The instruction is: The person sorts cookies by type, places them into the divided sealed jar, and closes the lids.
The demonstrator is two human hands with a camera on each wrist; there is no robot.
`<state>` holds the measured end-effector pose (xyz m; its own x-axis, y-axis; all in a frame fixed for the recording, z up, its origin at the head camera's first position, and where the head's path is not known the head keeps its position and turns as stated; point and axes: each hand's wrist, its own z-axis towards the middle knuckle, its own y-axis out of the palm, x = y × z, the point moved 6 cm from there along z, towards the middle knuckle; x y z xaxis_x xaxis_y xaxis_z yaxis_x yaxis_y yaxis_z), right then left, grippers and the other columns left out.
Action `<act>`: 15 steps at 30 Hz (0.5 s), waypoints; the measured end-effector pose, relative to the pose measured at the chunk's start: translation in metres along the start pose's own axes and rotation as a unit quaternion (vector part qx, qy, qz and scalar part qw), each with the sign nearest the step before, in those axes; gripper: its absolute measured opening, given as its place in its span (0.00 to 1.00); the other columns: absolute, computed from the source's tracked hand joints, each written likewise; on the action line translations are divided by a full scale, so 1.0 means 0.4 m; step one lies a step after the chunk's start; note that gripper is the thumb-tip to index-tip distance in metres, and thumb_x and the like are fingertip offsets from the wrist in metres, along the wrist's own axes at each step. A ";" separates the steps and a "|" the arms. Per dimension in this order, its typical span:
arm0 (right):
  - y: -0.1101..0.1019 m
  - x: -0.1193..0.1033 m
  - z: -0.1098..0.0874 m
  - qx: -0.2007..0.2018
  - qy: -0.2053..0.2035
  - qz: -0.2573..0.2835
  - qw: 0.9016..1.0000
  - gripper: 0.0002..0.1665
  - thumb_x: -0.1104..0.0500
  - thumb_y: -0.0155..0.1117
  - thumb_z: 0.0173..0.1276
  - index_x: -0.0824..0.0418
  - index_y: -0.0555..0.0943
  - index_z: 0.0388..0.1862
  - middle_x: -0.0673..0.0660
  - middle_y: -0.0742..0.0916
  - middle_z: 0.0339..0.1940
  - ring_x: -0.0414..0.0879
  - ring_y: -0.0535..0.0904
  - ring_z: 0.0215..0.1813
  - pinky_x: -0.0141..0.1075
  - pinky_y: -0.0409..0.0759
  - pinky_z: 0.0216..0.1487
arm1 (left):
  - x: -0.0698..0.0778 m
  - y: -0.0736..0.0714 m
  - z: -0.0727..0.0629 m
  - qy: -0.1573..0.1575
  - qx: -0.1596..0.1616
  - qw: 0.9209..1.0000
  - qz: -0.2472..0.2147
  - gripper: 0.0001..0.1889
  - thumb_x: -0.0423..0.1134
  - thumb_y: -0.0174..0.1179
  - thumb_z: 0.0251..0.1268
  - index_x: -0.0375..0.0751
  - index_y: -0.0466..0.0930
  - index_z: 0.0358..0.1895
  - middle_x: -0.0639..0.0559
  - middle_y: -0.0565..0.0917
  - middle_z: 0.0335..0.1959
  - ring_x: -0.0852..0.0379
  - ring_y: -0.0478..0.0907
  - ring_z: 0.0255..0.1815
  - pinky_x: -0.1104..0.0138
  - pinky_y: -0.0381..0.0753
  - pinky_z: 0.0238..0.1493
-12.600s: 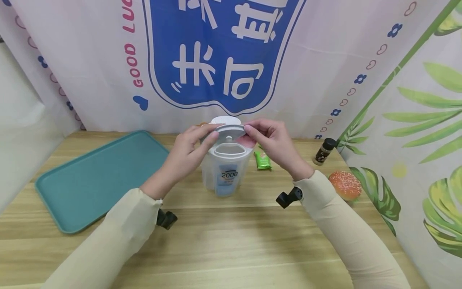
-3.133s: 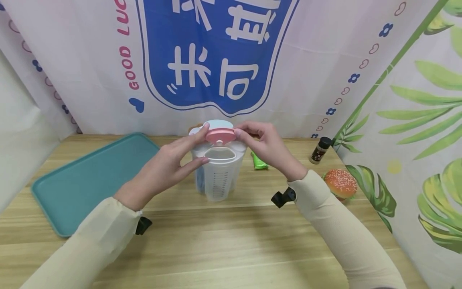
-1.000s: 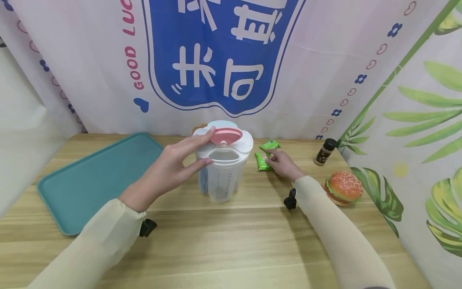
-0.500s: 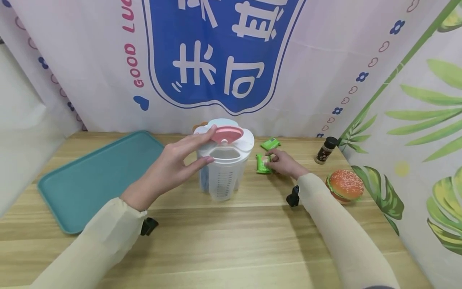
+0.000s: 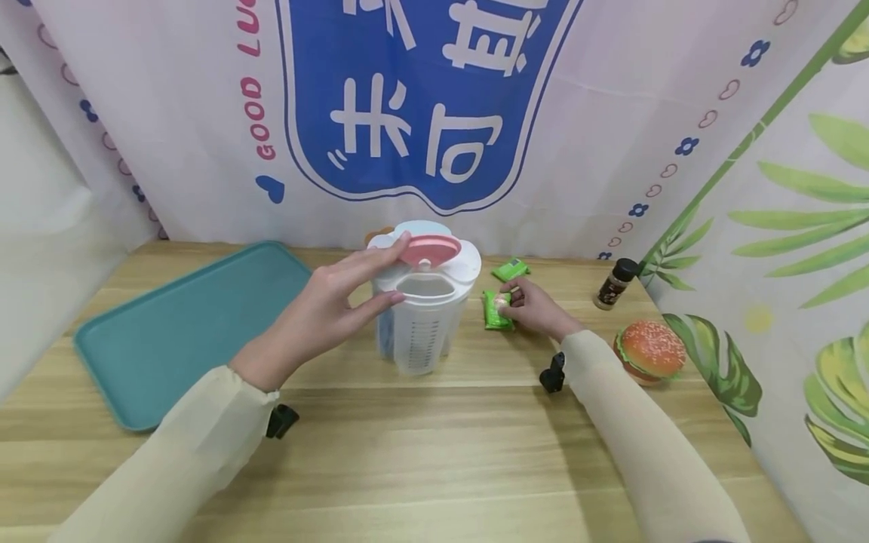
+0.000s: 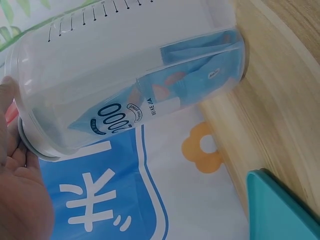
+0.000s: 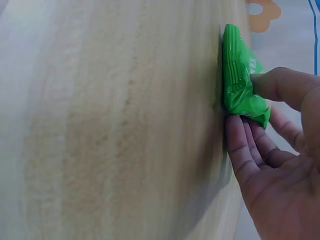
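Note:
A clear, white-topped food storage container [image 5: 418,343] stands upright, its pink flip lid [image 5: 431,250] raised above an open compartment. My left hand [image 5: 322,313] holds its top, one finger against the pink lid and the thumb at the front rim. In the left wrist view, blue packets [image 6: 200,65] show inside a neighbouring compartment. To the right of the container, my right hand [image 5: 532,308] pinches a green snack packet [image 5: 495,317] between thumb and fingers, low at the tabletop. The right wrist view shows the packet [image 7: 237,75] from the side. Another green packet [image 5: 511,269] lies just behind.
A teal tray [image 5: 190,332] lies on the wooden table [image 5: 407,460] at the left. A black-capped seasoning bottle [image 5: 615,284] and a toy hamburger [image 5: 649,351] stand at the right. A printed cloth [image 5: 563,151] hangs along the table's back edge.
Earlier both hands held a raised grey lid; later the container stood turned, with its pink lid raised. My right hand then left the lid for the green packet, which has shifted slightly nearer.

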<state>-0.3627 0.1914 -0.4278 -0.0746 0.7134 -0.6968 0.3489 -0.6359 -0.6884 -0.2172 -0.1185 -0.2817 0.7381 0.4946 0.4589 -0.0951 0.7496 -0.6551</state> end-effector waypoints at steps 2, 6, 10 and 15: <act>-0.002 -0.001 -0.001 0.002 -0.001 0.000 1.000 0.29 0.62 0.64 0.76 0.68 0.68 0.71 0.69 0.79 0.61 0.58 0.78 0.62 0.45 0.83 0.64 | 0.000 0.000 0.001 -0.001 -0.003 1.000 0.000 0.39 0.34 0.71 0.67 0.48 0.66 0.80 0.46 0.77 0.76 0.45 0.76 0.75 0.53 0.82 0.70; -0.003 -0.009 -0.007 0.004 -0.013 -0.010 1.000 0.31 0.63 0.64 0.75 0.68 0.69 0.73 0.67 0.80 0.58 0.55 0.77 0.58 0.41 0.82 0.59 | -0.001 -0.001 0.000 -0.008 -0.005 1.000 -0.003 0.40 0.34 0.71 0.67 0.49 0.66 0.81 0.46 0.77 0.75 0.45 0.76 0.75 0.51 0.82 0.70; -0.005 -0.013 -0.016 0.008 -0.028 -0.010 1.000 0.30 0.63 0.65 0.74 0.68 0.72 0.72 0.67 0.81 0.56 0.55 0.78 0.57 0.42 0.83 0.58 | -0.002 -0.001 -0.001 -0.011 -0.004 1.000 -0.003 0.39 0.35 0.71 0.67 0.50 0.66 0.81 0.46 0.77 0.75 0.45 0.76 0.75 0.51 0.82 0.70; -0.008 0.002 -0.026 0.006 -0.027 0.012 1.000 0.29 0.61 0.67 0.75 0.64 0.72 0.71 0.66 0.82 0.58 0.54 0.80 0.56 0.40 0.83 0.58 | -0.001 0.000 0.000 -0.009 0.000 1.000 -0.007 0.39 0.35 0.71 0.67 0.49 0.66 0.80 0.47 0.77 0.76 0.45 0.76 0.76 0.51 0.81 0.71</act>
<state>-0.3541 0.1971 -0.4242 -0.1168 0.6819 -0.7221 0.3394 -0.6559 -0.6742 -0.2175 -0.1187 -0.2820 0.7278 0.4919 0.4779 -0.0849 0.7560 -0.6490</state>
